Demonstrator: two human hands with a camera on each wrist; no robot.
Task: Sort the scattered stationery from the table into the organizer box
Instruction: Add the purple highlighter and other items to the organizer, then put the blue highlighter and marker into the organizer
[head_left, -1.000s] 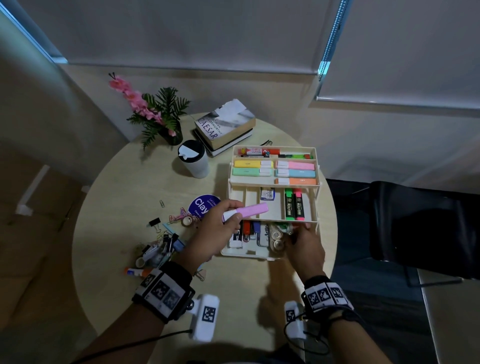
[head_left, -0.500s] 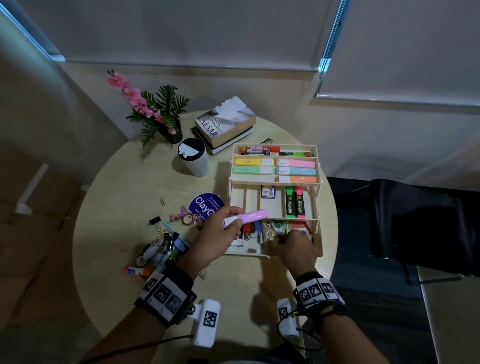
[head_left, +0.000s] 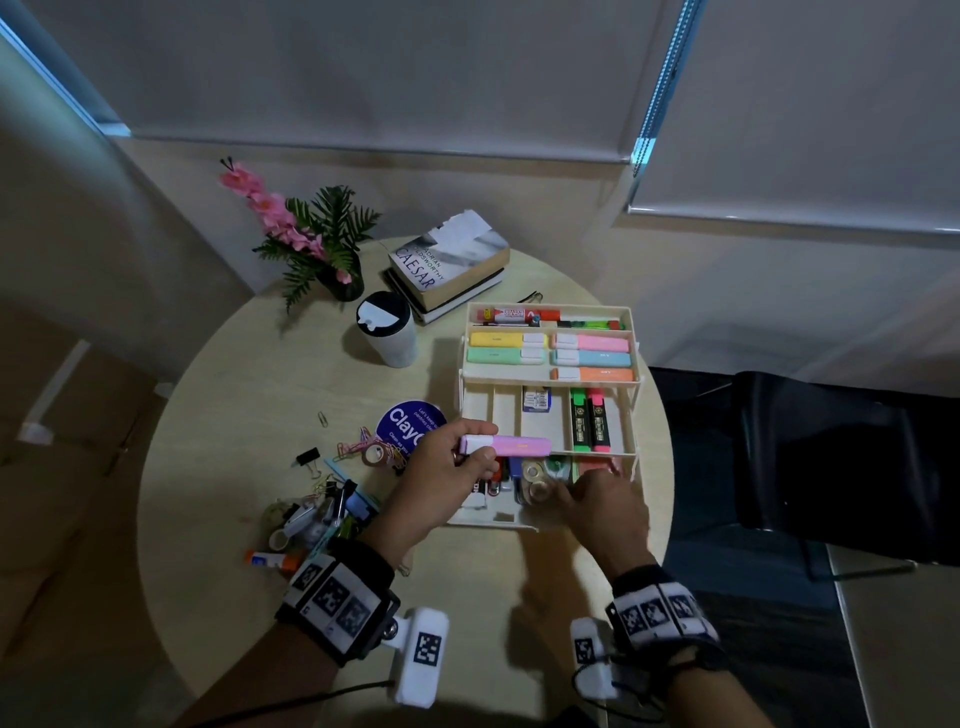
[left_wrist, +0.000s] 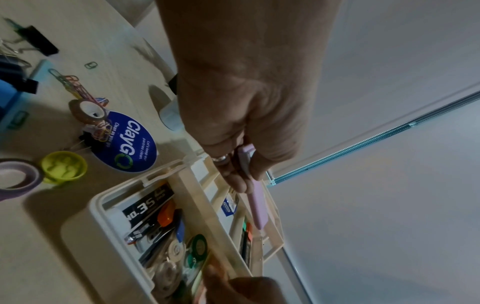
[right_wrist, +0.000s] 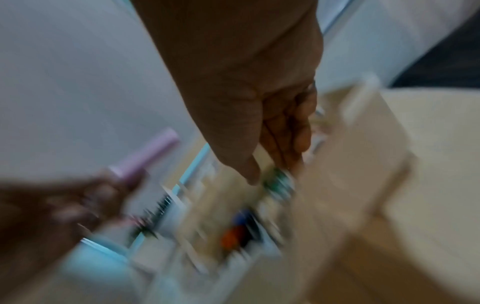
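The left hand (head_left: 441, 467) pinches a pink highlighter (head_left: 506, 446) by its white cap end, thumb and fingers curled round it, holding it level above the front edge of the box's (head_left: 545, 312) middle tray. The other pastel highlighters (head_left: 506, 340) lie in the top tier, with a free slot at its front left; in my judgement the pen should go there, lifted clear of the middle tray and laid flat, cap matching its neighbours. The right hand (head_left: 597, 499) reaches into the bottom tier among tape rolls (head_left: 535, 475); its wrist view is blurred, so I cannot tell whether it grips anything. That hand sits low and should not block the lift. Clips (head_left: 358, 447), a glue stick (head_left: 272, 560) and a sticker (head_left: 410, 423) remain on the table (head_left: 234, 415); a cup (head_left: 387, 327) and book (head_left: 447, 265) stand behind
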